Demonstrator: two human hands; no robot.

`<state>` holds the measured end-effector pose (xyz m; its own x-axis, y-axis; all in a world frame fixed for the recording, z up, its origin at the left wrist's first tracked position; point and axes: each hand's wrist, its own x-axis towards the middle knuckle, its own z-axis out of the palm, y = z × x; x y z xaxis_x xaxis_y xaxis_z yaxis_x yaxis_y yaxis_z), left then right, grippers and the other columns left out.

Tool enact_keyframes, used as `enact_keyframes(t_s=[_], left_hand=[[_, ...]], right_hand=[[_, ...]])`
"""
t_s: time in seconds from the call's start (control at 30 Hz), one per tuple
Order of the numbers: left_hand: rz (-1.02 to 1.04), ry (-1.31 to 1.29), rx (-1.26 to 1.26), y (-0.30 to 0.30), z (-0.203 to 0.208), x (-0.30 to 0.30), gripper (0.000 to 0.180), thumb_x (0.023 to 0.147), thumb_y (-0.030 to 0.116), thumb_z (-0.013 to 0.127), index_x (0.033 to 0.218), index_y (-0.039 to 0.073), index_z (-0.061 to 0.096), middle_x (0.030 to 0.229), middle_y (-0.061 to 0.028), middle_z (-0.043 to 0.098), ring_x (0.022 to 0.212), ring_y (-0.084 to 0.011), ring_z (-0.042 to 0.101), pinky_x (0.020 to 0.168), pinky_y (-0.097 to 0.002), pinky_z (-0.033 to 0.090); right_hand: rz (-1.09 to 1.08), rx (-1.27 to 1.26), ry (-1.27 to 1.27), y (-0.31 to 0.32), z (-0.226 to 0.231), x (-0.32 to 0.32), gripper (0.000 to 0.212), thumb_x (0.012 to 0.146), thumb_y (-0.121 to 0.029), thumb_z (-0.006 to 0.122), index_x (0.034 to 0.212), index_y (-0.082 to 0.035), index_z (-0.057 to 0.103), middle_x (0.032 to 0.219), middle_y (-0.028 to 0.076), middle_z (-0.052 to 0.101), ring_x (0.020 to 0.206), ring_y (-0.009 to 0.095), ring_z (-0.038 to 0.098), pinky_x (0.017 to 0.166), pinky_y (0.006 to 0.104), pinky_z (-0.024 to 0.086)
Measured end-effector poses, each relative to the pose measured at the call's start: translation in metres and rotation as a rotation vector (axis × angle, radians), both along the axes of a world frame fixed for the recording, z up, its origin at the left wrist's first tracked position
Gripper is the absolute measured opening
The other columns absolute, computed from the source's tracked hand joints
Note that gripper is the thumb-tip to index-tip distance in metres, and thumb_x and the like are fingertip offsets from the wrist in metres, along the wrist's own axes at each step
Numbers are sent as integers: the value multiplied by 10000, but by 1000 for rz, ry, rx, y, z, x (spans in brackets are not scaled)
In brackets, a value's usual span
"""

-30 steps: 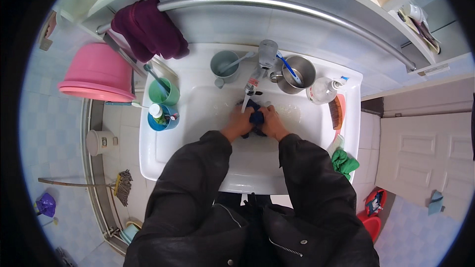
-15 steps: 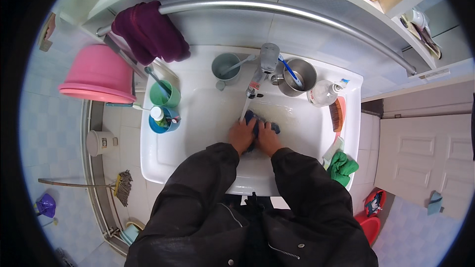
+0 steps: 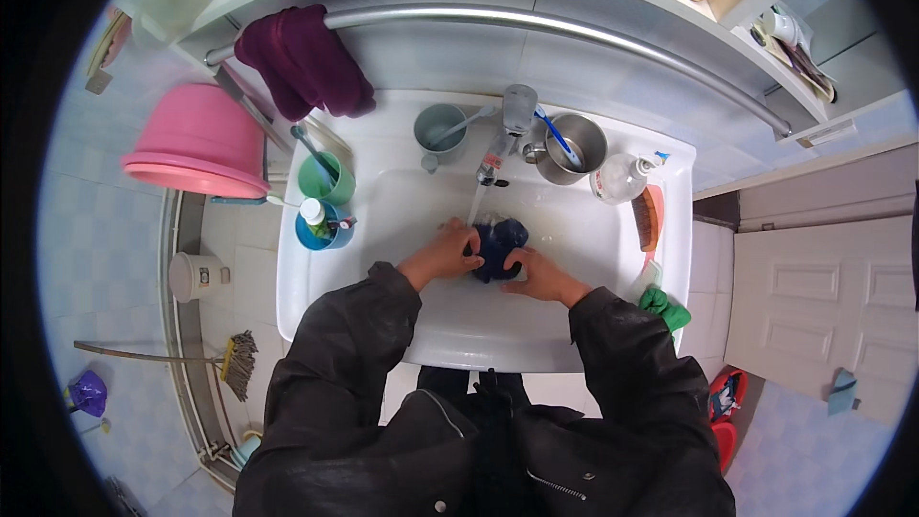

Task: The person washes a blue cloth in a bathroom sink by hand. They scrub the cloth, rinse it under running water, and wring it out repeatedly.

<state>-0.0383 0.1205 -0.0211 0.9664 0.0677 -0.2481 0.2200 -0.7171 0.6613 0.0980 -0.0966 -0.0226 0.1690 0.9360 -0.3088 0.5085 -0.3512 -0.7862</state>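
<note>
A wet, bunched dark blue cloth (image 3: 502, 247) lies in the white sink (image 3: 383, 316) beneath the tap (image 3: 494, 158), and a stream of water runs down onto it. My left hand (image 3: 444, 255) grips the cloth's left edge with curled fingers, thumb toward me. On the other side, my right hand (image 3: 542, 278) pinches the lower right edge between thumb and fingers. Part of the cloth's underside is hidden against the basin.
Behind the basin stand a grey cup (image 3: 441, 132), a metal mug (image 3: 571, 148) and a pump bottle (image 3: 620, 178). Green (image 3: 325, 179) and blue (image 3: 324, 230) cups sit on the left rim. A brush (image 3: 649, 218) and green cloth (image 3: 662, 309) lie right. A towel rail (image 3: 536, 17) crosses above.
My hands have moved apart, from pressing down on top of the cloth to holding its two sides. More of the bunched cloth now shows between them.
</note>
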Motion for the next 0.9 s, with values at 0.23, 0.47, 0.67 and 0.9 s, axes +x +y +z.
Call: enact_keyframes(t_s=[0.23, 0.47, 0.67, 0.9], left_hand=[[248, -2, 382, -64, -18, -6, 423, 787, 325, 681, 1166, 180, 561, 1129, -146, 518, 1037, -388, 509, 803, -495, 473], [411, -134, 391, -48, -68, 32, 307, 797, 250, 651, 1090, 178, 593, 1045, -112, 584, 956, -349, 560, 746, -482, 497], [415, -284, 240, -34, -60, 37, 249, 826, 235, 652, 1054, 164, 581, 960, -132, 577, 892, -359, 550, 739, -480, 492], [39, 57, -10, -1, 13, 10, 436, 764, 320, 741, 1136, 171, 569, 1209, -207, 476, 1114, -420, 470, 864, -494, 463]], right_hand=[[-237, -168, -292, 20, -16, -39, 485, 781, -125, 675, 1191, -32, 434, 1150, 273, 475, 934, 440, 594, 791, 514, 500], [-394, -166, -448, 56, -68, -32, 276, 861, -43, 504, 1126, -10, 436, 1052, 284, 498, 865, 458, 611, 742, 516, 517], [-433, -59, -290, 55, -48, -6, 427, 749, -47, 666, 1122, -40, 458, 1079, 244, 507, 912, 432, 594, 814, 471, 511], [-149, -55, -195, 10, 29, 8, 484, 722, -162, 750, 1141, -70, 526, 1109, 222, 538, 952, 422, 587, 832, 469, 487]])
